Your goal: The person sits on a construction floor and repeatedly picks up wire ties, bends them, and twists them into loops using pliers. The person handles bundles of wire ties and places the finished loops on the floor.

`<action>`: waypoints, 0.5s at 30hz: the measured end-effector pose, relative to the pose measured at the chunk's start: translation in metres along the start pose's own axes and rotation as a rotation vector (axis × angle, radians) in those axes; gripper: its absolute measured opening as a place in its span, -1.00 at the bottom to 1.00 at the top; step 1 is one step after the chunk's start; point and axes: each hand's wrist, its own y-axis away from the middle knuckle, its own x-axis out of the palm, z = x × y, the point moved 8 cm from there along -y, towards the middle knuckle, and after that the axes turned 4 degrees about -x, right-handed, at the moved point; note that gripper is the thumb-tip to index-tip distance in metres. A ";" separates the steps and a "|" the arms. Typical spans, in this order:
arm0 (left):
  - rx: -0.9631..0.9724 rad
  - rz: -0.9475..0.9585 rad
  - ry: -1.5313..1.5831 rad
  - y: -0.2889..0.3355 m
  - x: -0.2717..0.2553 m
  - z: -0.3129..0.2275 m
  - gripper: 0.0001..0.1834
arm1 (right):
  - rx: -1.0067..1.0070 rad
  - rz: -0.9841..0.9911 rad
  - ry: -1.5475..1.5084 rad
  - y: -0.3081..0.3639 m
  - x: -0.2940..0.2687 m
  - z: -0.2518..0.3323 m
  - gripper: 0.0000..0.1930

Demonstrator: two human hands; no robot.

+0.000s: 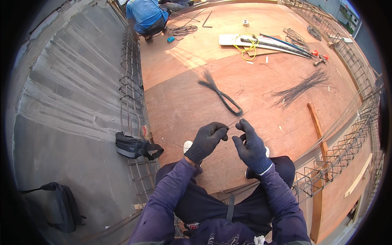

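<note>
Plywood decking (253, 94) fills the head view, edged by a rebar cage (131, 94). Over the decking's near edge, the left hand (206, 141) and right hand (250, 145), both in dark gloves, pinch the two ends of a thin tie wire (235, 121) between fingertips. Just beyond the wire lies a looped wire bundle (220, 94); a black pouch (132, 147) rests against the cage
</note>
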 end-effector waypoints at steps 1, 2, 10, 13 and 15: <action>-0.039 0.014 0.008 0.002 0.000 -0.002 -0.65 | -0.041 -0.016 -0.005 -0.001 0.004 0.000 -0.38; -0.078 0.028 0.017 0.003 0.000 -0.001 -0.65 | -0.082 -0.032 -0.009 -0.001 0.005 0.002 -0.38; 0.022 0.001 -0.035 0.001 -0.002 0.005 -0.64 | -0.005 0.029 -0.152 0.002 0.010 0.013 -0.35; 0.121 0.030 -0.086 0.001 0.008 0.015 -0.65 | -0.068 0.093 -0.064 0.003 0.015 0.016 -0.32; 0.141 0.052 -0.140 0.004 0.015 0.020 -0.68 | -0.130 0.122 0.083 0.003 0.019 0.015 -0.29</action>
